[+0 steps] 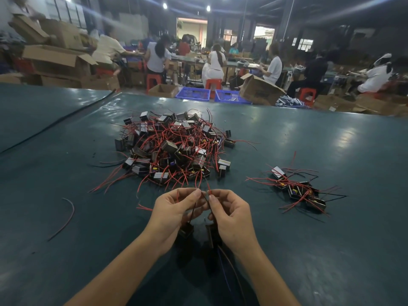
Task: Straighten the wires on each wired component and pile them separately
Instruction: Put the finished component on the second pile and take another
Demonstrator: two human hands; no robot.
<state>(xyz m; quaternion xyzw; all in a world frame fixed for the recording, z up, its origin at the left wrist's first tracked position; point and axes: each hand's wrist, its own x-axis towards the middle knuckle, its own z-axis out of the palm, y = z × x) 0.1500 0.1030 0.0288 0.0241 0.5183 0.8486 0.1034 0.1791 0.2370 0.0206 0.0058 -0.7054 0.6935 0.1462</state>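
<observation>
A big tangled heap of small black wired components (174, 149) with red and black leads lies mid-table. A smaller pile of components (295, 191) sits to the right. Just in front of the heap, my left hand (174, 213) and my right hand (231, 215) are close together, each pinching thin red and black wires at the fingertips. Two dark components hang below the hands by those wires: one (186, 231) under the left hand, one (212, 236) under the right, partly hidden by my palms.
The table has a dark green mat (331, 250). A loose red-black wire (66, 217) lies at the left, and a seam runs across the far left. Beyond the far edge are blue crates (193, 93), cardboard boxes (258, 89) and seated people at benches.
</observation>
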